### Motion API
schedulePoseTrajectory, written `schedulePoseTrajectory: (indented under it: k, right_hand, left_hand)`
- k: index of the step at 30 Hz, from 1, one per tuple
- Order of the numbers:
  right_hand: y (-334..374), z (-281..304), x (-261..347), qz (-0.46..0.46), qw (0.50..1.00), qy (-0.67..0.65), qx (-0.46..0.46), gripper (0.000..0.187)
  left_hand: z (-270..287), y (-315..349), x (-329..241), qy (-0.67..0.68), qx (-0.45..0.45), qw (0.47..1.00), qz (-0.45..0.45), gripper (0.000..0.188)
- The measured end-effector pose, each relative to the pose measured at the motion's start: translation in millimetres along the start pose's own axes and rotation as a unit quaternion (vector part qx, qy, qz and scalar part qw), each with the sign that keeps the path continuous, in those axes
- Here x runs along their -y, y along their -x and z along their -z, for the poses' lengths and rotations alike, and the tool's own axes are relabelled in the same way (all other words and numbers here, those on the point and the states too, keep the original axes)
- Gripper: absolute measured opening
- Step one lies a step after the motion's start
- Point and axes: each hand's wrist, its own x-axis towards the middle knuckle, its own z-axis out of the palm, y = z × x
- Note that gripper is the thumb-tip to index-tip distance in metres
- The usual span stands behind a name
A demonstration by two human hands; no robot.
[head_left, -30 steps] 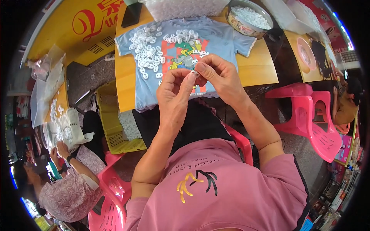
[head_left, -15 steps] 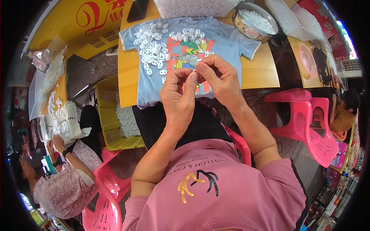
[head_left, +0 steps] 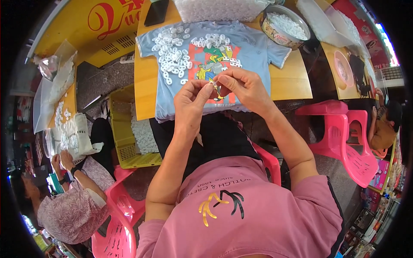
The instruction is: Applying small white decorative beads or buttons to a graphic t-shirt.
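Observation:
Over the lower part of a blue printed T-shirt (head_left: 254, 47), my two hands meet almost fingertip to fingertip. My left hand (head_left: 192, 96) is closed in a pinch of thumb and forefinger, and my right hand (head_left: 243, 88) pinches just beside it. Something tiny and pale shows at the fingertips, too small to name. Beyond my hands, white oval plastic pieces with two holes (head_left: 174, 58) lie in a loose heap on the shirt. A smaller cluster of white pieces (head_left: 211, 41) lies right of it, and several pieces with dark dots (head_left: 234, 62) sit near my right fingers.
The shirt covers a wooden table (head_left: 292, 81). At its back stand a clear tub (head_left: 221, 10) of white pieces, a round tin (head_left: 282, 36) and a black phone (head_left: 156, 13). A yellow crate (head_left: 140, 161) is below left. People work on both sides, near pink chairs (head_left: 340, 133).
Both hands have shifted slightly, the left one a little to the left, and the fingertips are still close together. The shirt and table sit marginally farther right in view.

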Motion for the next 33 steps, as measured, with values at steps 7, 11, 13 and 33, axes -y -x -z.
schedulePoseTrajectory:
  k: [7, 11, 13, 33]
  right_hand:
    - [-9, 13, 16, 0.193, 0.948, 0.249, 0.054, 0.01]
    - [-11, 14, 22, 0.273, 0.913, 0.291, 0.086, 0.008]
    - [-11, 15, 23, 0.276, 0.907, 0.302, 0.099, 0.009]
    - [16, -4, 7, 0.321, 0.894, 0.301, 0.081, 0.016]
  left_hand:
    - [-2, 4, -9, 0.017, 0.007, 0.999, 0.034, 0.014]
    - [-1, 5, -9, 0.008, 0.012, 0.999, 0.029, 0.014]
    - [-2, 7, -10, -0.011, 0.014, 0.999, 0.03, 0.015]
    - [-13, 41, -7, -0.064, -0.036, 0.997, 0.002, 0.009]
